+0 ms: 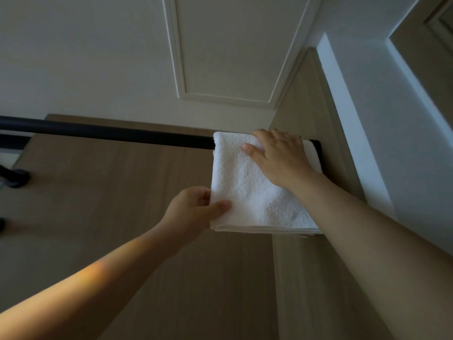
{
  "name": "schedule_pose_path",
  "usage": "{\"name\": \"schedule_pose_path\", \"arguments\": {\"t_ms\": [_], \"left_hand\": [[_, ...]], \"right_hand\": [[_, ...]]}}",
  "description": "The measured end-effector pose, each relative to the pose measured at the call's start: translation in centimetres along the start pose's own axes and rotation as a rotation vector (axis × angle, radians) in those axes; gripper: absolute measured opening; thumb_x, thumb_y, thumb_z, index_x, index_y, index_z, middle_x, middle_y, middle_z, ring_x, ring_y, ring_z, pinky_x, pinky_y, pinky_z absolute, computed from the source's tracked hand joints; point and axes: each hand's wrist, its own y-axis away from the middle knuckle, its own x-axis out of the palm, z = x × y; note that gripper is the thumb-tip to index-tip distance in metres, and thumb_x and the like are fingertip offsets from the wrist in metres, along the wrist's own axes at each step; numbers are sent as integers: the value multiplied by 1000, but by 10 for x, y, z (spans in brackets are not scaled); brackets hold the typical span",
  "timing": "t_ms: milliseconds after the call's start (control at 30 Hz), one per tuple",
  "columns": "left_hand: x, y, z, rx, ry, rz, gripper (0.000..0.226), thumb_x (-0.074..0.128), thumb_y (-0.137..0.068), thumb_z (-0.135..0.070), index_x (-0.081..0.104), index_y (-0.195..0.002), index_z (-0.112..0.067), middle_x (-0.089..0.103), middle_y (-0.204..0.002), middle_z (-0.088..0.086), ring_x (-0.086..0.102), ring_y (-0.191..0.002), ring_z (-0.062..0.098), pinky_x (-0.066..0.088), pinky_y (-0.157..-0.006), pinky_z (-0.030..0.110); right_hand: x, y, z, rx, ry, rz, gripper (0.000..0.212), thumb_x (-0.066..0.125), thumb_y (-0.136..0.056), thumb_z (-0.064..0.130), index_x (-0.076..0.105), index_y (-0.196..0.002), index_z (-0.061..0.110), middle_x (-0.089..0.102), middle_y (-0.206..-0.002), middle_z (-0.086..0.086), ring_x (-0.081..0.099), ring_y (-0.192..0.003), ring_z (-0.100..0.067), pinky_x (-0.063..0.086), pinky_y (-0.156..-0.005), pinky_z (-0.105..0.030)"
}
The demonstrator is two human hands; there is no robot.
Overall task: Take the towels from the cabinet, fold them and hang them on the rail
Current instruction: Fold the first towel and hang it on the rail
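Observation:
A folded white towel (252, 187) hangs over the right end of a black rail (110, 131) that runs across the view from the left. My right hand (279, 158) lies on the top of the towel where it bends over the rail, thumb on the front face and fingers over the back. My left hand (196, 209) pinches the towel's lower left edge between thumb and fingers. The towel's back half is hidden behind the rail.
The rail's right end post (318, 153) stands close to a white wall (382, 119). Behind the rail is a panelled white wall (232, 57). Wood flooring (110, 192) lies below. A dark rack foot (14, 179) sits at the far left.

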Motion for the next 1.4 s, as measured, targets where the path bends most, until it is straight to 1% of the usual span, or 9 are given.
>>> {"name": "schedule_pose_path", "arguments": {"t_ms": [533,700,833,933,1033,1167,1267,1333,1400], "left_hand": [[5,3,-8,12,-91,-22,20,70,-86,-29,71,-98,-13,74,-93,4,71,-88,23,57,-84,48],[1,8,-5,40,-130,-44,21,70,-83,-38,71,-92,-19,75,-84,-5,71,-77,11,59,-79,42],[-7,16,-1,27,-88,-26,22,72,-80,-40,69,-94,-23,75,-82,-9,72,-75,9,59,-81,40],[-14,26,5,33,-154,-15,43,71,-74,-51,66,-105,-22,74,-87,-5,71,-78,9,59,-82,39],[-22,38,12,33,-204,-20,51,70,-72,-56,63,-110,-24,71,-93,-6,68,-83,5,58,-81,33],[-25,67,27,78,-238,1,31,74,-75,-45,65,-100,-29,70,-86,-10,65,-75,-4,53,-67,17],[-23,92,46,98,-293,122,18,75,-78,-31,68,-94,-25,70,-83,-9,65,-74,-3,53,-69,17],[-21,112,62,94,-304,205,15,74,-79,-25,68,-93,-22,71,-83,-6,66,-74,-1,54,-71,19],[-17,132,77,104,-337,261,17,73,-80,-25,68,-95,-19,70,-85,-4,66,-76,2,54,-73,21]], "right_hand": [[-11,6,-18,59,52,70,64,26,-94,65,46,-135,19,54,-131,-11,48,-123,-30,35,-104,-43],[-24,14,-9,101,5,87,59,34,-98,57,46,-137,14,51,-135,-13,46,-125,-31,35,-105,-45],[-38,42,10,45,-50,39,55,45,-96,51,45,-138,15,47,-136,-10,47,-121,-28,38,-100,-41],[-46,73,21,6,-72,85,54,52,-95,48,42,-141,21,43,-141,-2,51,-107,-18,40,-86,-33],[-51,106,30,-21,-78,117,45,53,-95,43,48,-136,24,45,-136,5,45,-93,-6,36,-77,-26],[-52,150,43,1,-66,179,34,50,-95,41,55,-126,27,50,-121,12,50,-94,-4,47,-80,-28],[-49,185,51,49,5,242,41,45,-90,48,57,-124,29,54,-121,11,51,-88,-6,49,-81,-34],[-44,213,56,98,4,325,43,46,-89,49,58,-125,29,55,-123,10,55,-100,-10,49,-84,-33],[-39,240,60,119,-2,396,41,49,-90,47,59,-125,29,57,-121,10,56,-104,-11,49,-83,-32]]}}
